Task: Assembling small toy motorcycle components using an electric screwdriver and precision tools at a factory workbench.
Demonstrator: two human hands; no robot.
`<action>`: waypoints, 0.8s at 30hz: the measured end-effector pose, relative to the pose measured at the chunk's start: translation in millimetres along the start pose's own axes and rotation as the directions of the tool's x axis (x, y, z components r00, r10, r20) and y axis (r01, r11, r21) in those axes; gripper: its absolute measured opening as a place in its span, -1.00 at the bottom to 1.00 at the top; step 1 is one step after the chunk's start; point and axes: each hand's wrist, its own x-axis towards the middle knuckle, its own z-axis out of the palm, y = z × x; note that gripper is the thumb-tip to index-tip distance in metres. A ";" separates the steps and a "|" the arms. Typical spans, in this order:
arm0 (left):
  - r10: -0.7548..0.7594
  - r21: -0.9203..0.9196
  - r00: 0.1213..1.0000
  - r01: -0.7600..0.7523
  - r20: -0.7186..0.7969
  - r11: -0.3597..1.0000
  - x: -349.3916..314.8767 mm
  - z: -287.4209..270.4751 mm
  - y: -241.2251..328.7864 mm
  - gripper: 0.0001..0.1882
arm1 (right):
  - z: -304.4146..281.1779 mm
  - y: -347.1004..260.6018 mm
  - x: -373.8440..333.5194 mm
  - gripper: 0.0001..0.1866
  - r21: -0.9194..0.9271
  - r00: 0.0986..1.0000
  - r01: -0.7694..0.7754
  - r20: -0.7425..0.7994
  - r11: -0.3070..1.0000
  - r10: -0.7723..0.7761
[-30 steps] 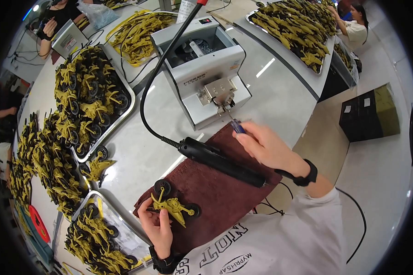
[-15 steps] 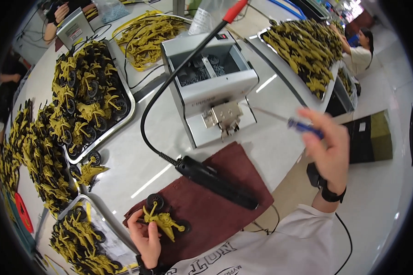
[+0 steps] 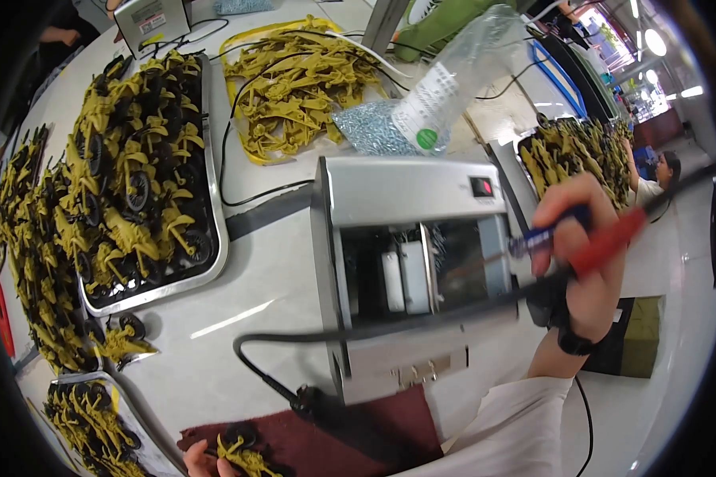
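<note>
My right hand (image 3: 593,205) is closed around the blue handle of a screwdriver (image 3: 527,242). The thin shaft, blurred, points left over the open hopper of a silver screw feeder (image 3: 414,191), where small dark screws show. At the lower edge my left hand (image 3: 203,461), partly cut off, grips a yellow toy motorcycle (image 3: 247,459) with black wheels. The toy rests on a dark red cloth (image 3: 402,421). Also on the cloth lies a black electric screwdriver (image 3: 318,407), largely hidden; its black cable (image 3: 422,322) passes in front of the feeder.
The cable's red sleeve (image 3: 611,242) crosses before my right wrist. Left stand a tray (image 3: 219,254) heaped with toy motorcycles and a smaller tray (image 3: 139,397). A yellow tray (image 3: 254,155) of parts and a clear bag of screws (image 3: 374,127) lie behind. Far right, a person (image 3: 652,187) sits by another pile.
My right hand has carried the screwdriver from beside the feeder to over its hopper. The view has shifted, so the feeder looks nearer and the cloth lower. My left hand stays at the toy motorcycle.
</note>
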 end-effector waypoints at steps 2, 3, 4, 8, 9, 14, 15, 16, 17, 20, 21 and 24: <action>0.040 0.044 0.999 -0.040 0.003 0.998 3.6 2.3 2.7 -0.67 | 4.5 6.1 -1.6 -0.68 0.041 0.995 -0.102 -0.001 0.994 0.102; 0.033 0.046 0.999 -0.034 0.019 0.998 3.4 0.6 1.0 -0.67 | 2.6 14.2 2.5 -0.64 0.016 0.998 -0.030 0.059 0.999 0.029; 0.027 0.046 0.999 -0.029 0.037 0.999 0.5 -1.5 -2.5 -0.67 | 0.7 21.9 5.5 -0.60 -0.004 0.992 0.044 0.120 0.999 -0.044; 0.016 0.094 0.999 -0.019 0.031 0.995 0.9 -1.0 -4.7 -0.65 | -15.2 37.4 14.6 -0.52 -0.184 0.913 0.354 -0.145 0.917 -0.381; 0.068 0.150 0.996 -0.077 0.061 0.986 1.5 -4.6 -9.4 -0.64 | -23.3 33.2 15.9 -0.52 -0.113 0.906 0.372 -0.171 0.921 -0.387; 0.106 0.121 0.993 -0.113 0.060 0.986 3.4 -2.7 -10.4 -0.64 | -13.3 29.1 37.5 -0.54 -0.198 0.935 0.352 0.030 0.915 -0.353; 0.095 0.126 0.994 -0.102 0.059 0.987 0.8 -4.3 -12.3 -0.64 | -14.2 27.7 39.6 -0.53 -0.130 0.964 0.261 0.086 0.956 -0.252; 0.084 0.133 0.995 -0.091 0.058 0.987 -0.5 -5.4 -13.5 -0.64 | -15.1 26.4 40.8 -0.52 -0.067 0.978 0.162 0.147 0.985 -0.151; 0.083 0.134 0.995 -0.090 0.056 0.987 -1.1 -5.2 -13.6 -0.64 | -6.5 31.2 42.7 -0.51 -0.114 0.982 0.145 0.137 0.983 -0.129; 0.049 0.083 0.998 -0.052 0.039 0.995 -2.1 -3.9 -12.2 -0.64 | -3.0 31.8 39.0 -0.51 -0.278 0.970 0.220 0.163 0.935 -0.180; 0.036 0.074 0.998 -0.040 0.047 0.996 -1.3 -4.1 -11.1 -0.65 | -11.8 28.3 34.3 -0.49 -0.227 0.956 0.257 0.200 0.939 -0.213; 0.042 0.088 0.997 -0.048 0.066 0.995 1.8 -5.2 -10.4 -0.66 | -2.8 28.0 15.7 -0.43 -0.329 0.961 0.275 0.089 0.903 -0.260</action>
